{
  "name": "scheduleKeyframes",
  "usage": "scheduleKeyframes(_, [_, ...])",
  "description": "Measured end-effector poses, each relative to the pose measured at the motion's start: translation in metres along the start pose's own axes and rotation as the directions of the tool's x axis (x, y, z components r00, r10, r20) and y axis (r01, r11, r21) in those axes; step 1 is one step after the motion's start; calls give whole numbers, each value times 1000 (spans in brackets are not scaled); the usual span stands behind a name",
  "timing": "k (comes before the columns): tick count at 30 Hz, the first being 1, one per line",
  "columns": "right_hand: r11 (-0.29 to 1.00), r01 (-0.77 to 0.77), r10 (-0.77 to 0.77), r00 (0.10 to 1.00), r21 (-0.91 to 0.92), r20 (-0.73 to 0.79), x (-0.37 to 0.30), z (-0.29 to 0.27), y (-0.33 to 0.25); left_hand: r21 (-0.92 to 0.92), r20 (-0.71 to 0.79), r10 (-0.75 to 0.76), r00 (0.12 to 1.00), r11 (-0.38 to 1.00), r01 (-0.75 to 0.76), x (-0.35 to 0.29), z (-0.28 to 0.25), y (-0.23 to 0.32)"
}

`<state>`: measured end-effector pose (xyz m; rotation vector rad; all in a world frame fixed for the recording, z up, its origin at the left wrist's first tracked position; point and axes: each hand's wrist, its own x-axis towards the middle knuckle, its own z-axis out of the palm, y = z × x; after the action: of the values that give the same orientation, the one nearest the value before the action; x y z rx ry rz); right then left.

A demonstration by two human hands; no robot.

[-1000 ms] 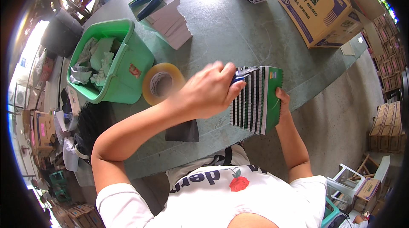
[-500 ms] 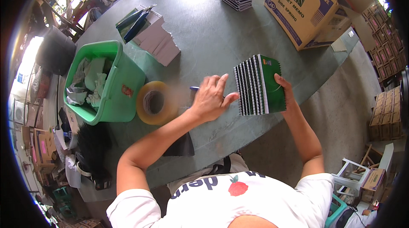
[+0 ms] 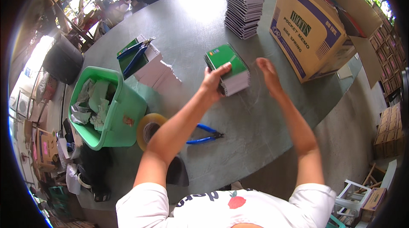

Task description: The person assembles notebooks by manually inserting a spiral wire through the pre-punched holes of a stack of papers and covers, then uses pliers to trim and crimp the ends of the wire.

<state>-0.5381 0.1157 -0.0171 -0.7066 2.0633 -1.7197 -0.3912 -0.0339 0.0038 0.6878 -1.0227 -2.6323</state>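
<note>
A small stack of green-covered spiral notebooks (image 3: 232,62) is near the middle of the grey table, white page edges toward me. My left hand (image 3: 214,82) grips its near left side, the thumb lying over the top cover and the other fingers mostly hidden. To the right of the stack, a short gap away, my right hand (image 3: 269,76) is held edge-on with its fingers stretched out and nothing in it. Between my forearms, blue-handled cutting pliers (image 3: 206,135) lie on the table with their handles spread.
Further left, another notebook stack (image 3: 149,68) carries a second pair of blue pliers (image 3: 138,55). A green bin (image 3: 130,119) of crumpled paper and a tape roll (image 3: 147,126) stand nearby. At the back rise a tall notebook stack (image 3: 243,8) and an open carton (image 3: 309,27).
The notebooks have passed from my right hand to my left and now sit lower and turned, cover up. My right hand has let go. The pliers on the table have come into full view.
</note>
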Motion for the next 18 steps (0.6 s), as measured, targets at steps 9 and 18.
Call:
scheduleKeyframes(9, [988, 126, -145, 949, -84, -280, 12, -27, 46, 329, -226, 14, 974, 942, 63, 166, -12, 92])
scheduleKeyframes(18, [985, 156, -173, 924, -75, -340, 14, -36, 54, 388, -239, -4, 971, 916, 99, 185, 18, 98])
